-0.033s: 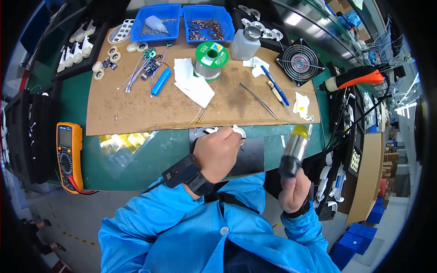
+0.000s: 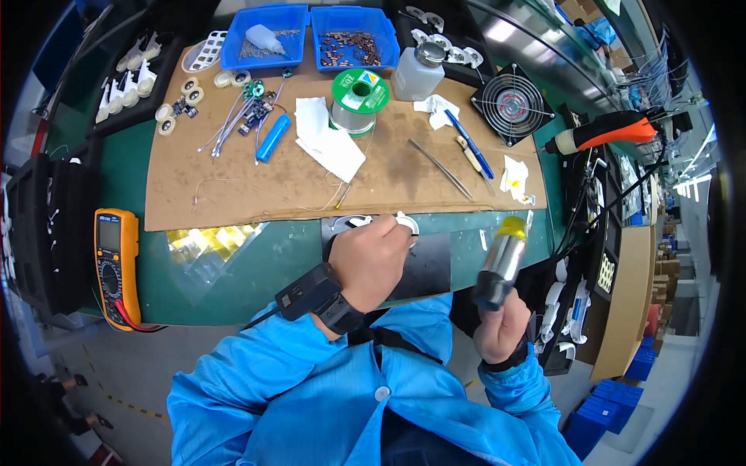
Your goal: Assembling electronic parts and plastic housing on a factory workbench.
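Note:
Near the table's front edge, my left hand (image 2: 370, 262) is closed, its fingertips pressed down on a small white rounded part (image 2: 406, 224). That part lies at the far edge of a black mat (image 2: 426, 268), and the hand covers much of it. To the right, my right hand (image 2: 502, 330) grips a cylindrical tool (image 2: 503, 260) by its lower end. The tool has a silver barrel, a dark collar and a yellow tip, and it points away from me. It is raised and a little blurred, so its exact kind does not show.
A cardboard sheet (image 2: 256, 182) carries a solder spool (image 2: 359, 116), tweezers (image 2: 440, 169), a blue pen (image 2: 470, 146), white wipes (image 2: 330, 151) and a blue cylindrical cell (image 2: 273, 138). A multimeter (image 2: 116, 264) stands left. A fan (image 2: 512, 106) and a hot glue gun (image 2: 602, 136) are at right.

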`<act>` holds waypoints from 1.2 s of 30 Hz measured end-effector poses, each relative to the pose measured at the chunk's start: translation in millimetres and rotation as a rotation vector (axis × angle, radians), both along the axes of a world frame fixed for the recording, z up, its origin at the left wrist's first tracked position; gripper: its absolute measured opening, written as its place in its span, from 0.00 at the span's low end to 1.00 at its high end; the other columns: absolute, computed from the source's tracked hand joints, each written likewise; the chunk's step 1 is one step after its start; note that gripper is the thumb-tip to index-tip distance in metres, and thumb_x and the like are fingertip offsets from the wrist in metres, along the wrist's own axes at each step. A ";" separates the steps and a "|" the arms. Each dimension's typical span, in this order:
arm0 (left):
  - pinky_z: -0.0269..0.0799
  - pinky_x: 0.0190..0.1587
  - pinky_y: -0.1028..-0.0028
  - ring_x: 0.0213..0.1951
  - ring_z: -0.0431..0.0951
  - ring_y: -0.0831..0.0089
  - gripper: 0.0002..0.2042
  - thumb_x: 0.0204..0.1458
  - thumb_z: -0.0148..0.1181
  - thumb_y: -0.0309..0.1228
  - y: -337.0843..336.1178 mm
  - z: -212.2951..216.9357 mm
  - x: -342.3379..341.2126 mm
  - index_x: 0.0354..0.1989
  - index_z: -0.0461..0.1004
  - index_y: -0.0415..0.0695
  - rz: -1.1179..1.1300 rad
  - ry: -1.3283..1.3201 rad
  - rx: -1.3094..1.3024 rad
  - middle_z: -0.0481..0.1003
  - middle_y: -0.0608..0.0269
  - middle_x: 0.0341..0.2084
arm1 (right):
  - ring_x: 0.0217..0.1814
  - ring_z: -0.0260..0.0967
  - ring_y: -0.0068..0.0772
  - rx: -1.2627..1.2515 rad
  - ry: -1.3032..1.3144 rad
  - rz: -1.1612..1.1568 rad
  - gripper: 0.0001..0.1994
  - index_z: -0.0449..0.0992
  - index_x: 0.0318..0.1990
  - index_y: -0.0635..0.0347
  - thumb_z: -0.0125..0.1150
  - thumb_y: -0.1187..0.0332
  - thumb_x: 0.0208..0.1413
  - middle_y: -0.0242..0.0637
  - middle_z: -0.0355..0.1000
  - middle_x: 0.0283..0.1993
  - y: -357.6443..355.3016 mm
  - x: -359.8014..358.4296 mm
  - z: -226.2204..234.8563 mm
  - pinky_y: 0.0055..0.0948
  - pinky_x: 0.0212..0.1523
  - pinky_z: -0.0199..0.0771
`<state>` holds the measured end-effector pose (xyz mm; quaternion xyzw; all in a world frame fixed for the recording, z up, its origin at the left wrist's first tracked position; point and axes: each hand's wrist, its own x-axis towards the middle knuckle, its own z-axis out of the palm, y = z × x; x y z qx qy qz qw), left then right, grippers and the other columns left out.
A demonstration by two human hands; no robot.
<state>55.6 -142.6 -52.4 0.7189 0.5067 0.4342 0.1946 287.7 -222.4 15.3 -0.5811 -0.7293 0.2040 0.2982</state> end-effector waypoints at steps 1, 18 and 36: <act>0.74 0.29 0.63 0.27 0.78 0.57 0.03 0.49 0.69 0.26 -1.2 1.4 -0.1 0.31 0.80 0.44 -0.002 -0.002 -0.006 0.74 0.60 0.25 | 0.24 0.72 0.46 0.025 -0.073 0.031 0.10 0.76 0.42 0.65 0.57 0.66 0.67 0.45 0.71 0.25 3.8 -4.4 -0.5 0.35 0.28 0.71; 0.73 0.29 0.64 0.27 0.77 0.58 0.05 0.45 0.70 0.25 -0.9 2.0 -2.2 0.31 0.81 0.44 -0.012 0.016 -0.016 0.73 0.59 0.25 | 0.28 0.73 0.56 -0.064 -0.040 -0.020 0.05 0.75 0.40 0.65 0.60 0.73 0.61 0.49 0.70 0.26 15.3 -5.0 13.4 0.39 0.29 0.72; 0.74 0.29 0.64 0.27 0.78 0.58 0.06 0.45 0.69 0.23 0.9 3.3 -4.5 0.32 0.81 0.44 -0.041 0.053 -0.009 0.73 0.61 0.25 | 0.26 0.75 0.51 -0.212 -0.202 0.015 0.04 0.76 0.37 0.65 0.60 0.72 0.62 0.50 0.72 0.25 18.8 -13.1 -13.9 0.37 0.28 0.72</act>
